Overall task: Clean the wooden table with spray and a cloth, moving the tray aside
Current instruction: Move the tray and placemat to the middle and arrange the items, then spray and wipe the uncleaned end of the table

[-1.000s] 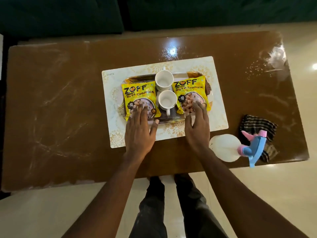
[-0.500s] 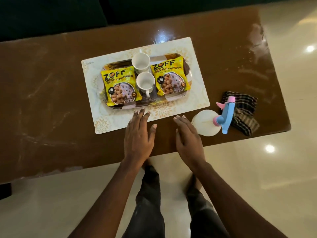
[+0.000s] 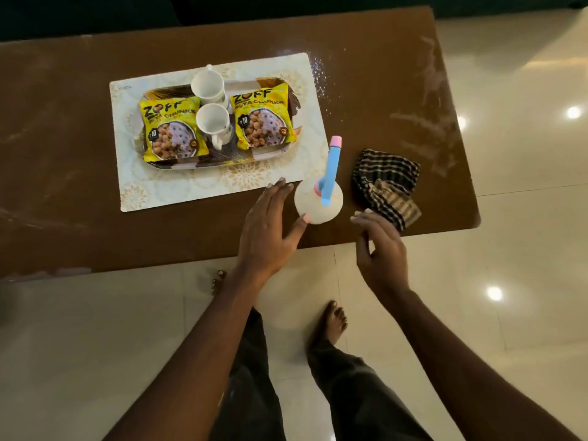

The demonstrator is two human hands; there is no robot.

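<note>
- Desk [image 3: 63, 148]: brown wood with a glossy top, pale smears and streaks across it, and fine white specks near the far right corner of the placemat.
- Placemat [image 3: 152, 192]: cream with a floral pattern, lying flat near the middle of the desk under the tray.
- Tray [image 3: 222, 162]: rests on the placemat, carrying the packets and mugs.
- Left hand [image 3: 267, 230]: spread wide with straight fingers just left of the spray bottle, its thumb tip at the bottle's side.
- Right hand [image 3: 380, 246]: over the near desk edge, fingers loosely curled and holding nothing, fingertips close to the cloth.
- Two yellow snack packets [image 3: 171, 132] [image 3: 265, 119]: flat at either end of the tray.
- Cloth [image 3: 386, 183]: dark checked, crumpled just right of the bottle.
- Spray bottle [image 3: 318, 202]: white body, blue and pink head, upright between the two hands.
- Two white mugs [image 3: 208, 84] [image 3: 213, 120]: upright between the packets.
</note>
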